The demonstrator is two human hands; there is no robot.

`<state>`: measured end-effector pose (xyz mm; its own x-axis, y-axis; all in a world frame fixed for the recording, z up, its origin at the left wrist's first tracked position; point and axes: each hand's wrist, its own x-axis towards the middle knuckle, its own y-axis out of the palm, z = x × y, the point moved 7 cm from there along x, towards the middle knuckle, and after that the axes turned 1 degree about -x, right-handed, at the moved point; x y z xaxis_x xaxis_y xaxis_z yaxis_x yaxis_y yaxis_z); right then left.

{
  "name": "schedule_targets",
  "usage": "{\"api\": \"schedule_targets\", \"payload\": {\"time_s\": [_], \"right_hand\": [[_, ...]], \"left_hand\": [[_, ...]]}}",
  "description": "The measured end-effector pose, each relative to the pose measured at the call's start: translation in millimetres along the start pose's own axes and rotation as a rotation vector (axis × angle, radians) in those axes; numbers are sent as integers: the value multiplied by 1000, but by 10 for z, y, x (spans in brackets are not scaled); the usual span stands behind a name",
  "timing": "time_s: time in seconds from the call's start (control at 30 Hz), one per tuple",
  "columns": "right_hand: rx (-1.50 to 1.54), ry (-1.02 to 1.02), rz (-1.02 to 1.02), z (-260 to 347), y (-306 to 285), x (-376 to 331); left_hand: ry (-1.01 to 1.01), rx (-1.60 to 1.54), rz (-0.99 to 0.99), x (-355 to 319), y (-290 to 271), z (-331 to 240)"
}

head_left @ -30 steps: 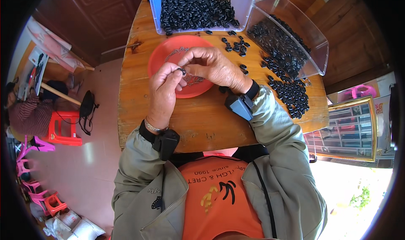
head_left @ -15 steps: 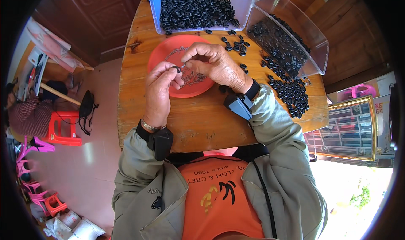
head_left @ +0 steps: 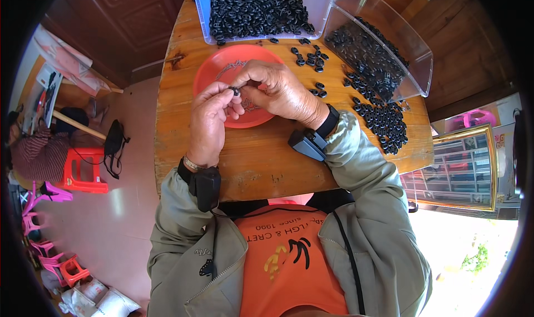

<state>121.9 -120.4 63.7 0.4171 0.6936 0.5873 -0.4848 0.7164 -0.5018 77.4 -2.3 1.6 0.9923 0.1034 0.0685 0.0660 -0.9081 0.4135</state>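
Observation:
My left hand (head_left: 208, 114) pinches a small black oval plastic piece (head_left: 235, 91) between thumb and fingertips, above the red plate (head_left: 266, 53). From the right, my right hand (head_left: 281, 91) arches over the plate, its thumb and fingertips closed together against that piece. Whatever they pinch is hidden by the fingers. Thin silvery metal pieces (head_left: 236, 64) lie on the plate beneath both hands, partly covered by them.
At the far side stands a clear bin (head_left: 204, 22) of similar black pieces (head_left: 256, 11). Right of it, a tipped clear bin (head_left: 420, 75) spills more onto the wooden table (head_left: 267, 172). Loose black pieces (head_left: 384, 128) lie beside my right forearm. A red stool (head_left: 83, 169) stands at left.
My right fingertips have moved slightly left, coming up against the black piece. The silvery bit seen at them earlier is now hidden. The left hand has barely moved.

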Motion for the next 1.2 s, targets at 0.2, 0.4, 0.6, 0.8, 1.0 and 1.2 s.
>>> {"api": "schedule_targets", "payload": {"time_s": [0.2, 0.4, 0.6, 0.8, 1.0, 1.2], "right_hand": [[424, 390, 48, -260, 55, -50], [269, 380, 57, -289, 63, -68], [-117, 32, 40, 32, -1, 2], [-196, 150, 59, -142, 26, -42], [-201, 178, 96, -206, 33, -55], [-181, 206, 130, -224, 52, -47]], "left_hand": [[80, 85, -36, -22, 41, -104], [81, 83, -33, -24, 36, -98], [8, -30, -7, 2, -25, -4], [36, -8, -44, -13, -8, -45], [98, 148, -120, -24, -18, -105], [210, 358, -60, -30, 76, -137]]}}
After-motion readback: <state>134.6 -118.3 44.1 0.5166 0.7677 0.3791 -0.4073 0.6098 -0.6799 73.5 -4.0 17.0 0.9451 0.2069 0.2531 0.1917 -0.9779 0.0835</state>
